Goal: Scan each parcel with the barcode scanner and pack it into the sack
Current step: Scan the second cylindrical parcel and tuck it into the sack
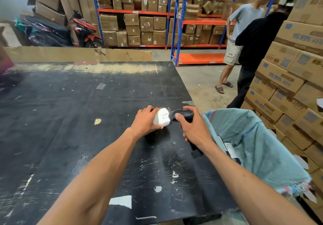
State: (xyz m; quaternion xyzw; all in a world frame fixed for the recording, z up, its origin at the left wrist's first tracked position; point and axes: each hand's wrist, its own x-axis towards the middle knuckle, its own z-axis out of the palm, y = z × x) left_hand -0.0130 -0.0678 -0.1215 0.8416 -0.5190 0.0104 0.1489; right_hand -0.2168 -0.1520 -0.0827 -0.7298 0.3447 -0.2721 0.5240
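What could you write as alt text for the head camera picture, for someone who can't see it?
A person's left hand holds a small white labelled parcel over a scuffed black table, while the right hand aims a black handheld barcode scanner at its label. An open teal woven sack waits at the right.

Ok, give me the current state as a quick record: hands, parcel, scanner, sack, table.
left hand: grips the white parcel, label facing the scanner
right hand: grips the black scanner, its nose close to the label
parcel: held over the table near its right edge, not yet in the sack
sack: teal, mouth open, right of the table; something labelled lies inside
table: black, scuffed top
bystanders: two people standing by the shelving, far right
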